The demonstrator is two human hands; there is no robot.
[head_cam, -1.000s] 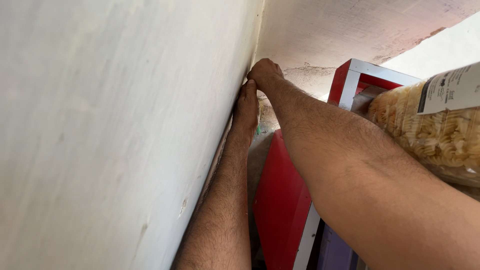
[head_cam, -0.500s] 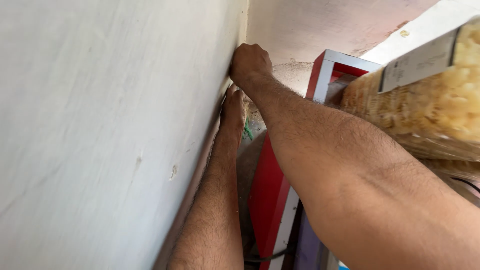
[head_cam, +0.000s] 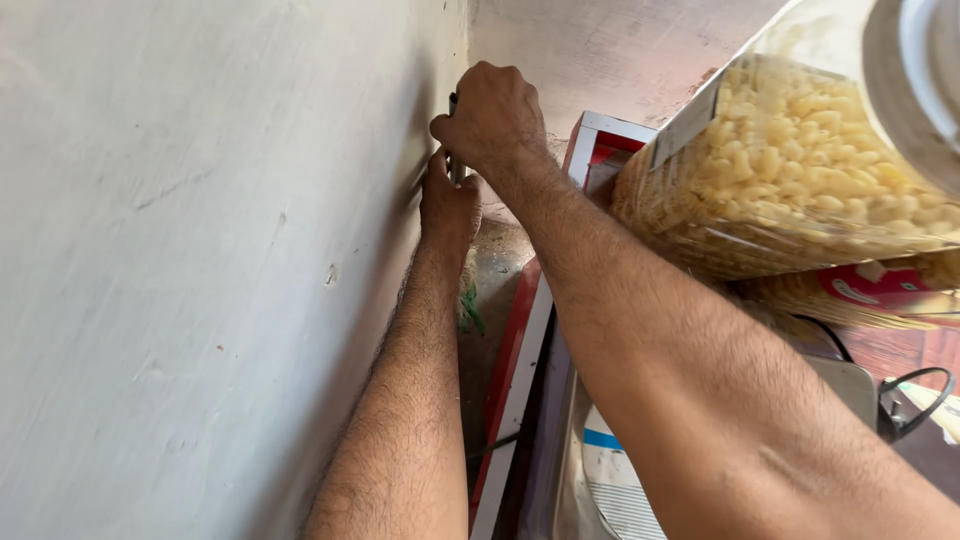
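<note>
Both my arms reach up along a pale plastered wall (head_cam: 200, 250) toward its far corner. My right hand (head_cam: 495, 115) is clenched in a fist around a thin dark tool (head_cam: 453, 105), of which only a short piece shows against the wall. My left hand (head_cam: 447, 200) sits just below it, fingers pressed against the wall at the same spot. What the left fingers hold is hidden by the hand itself.
A clear plastic jar of pasta (head_cam: 800, 170) with a white lid looms close at the upper right. A red and white box (head_cam: 520, 350) stands beside the wall gap. Below are a metal appliance (head_cam: 590, 470) and a black cable (head_cam: 915, 400).
The camera has moved closer and to the right, so the jar fills more of the view. My right hand has risen slightly above the left; both stay at the wall corner.
</note>
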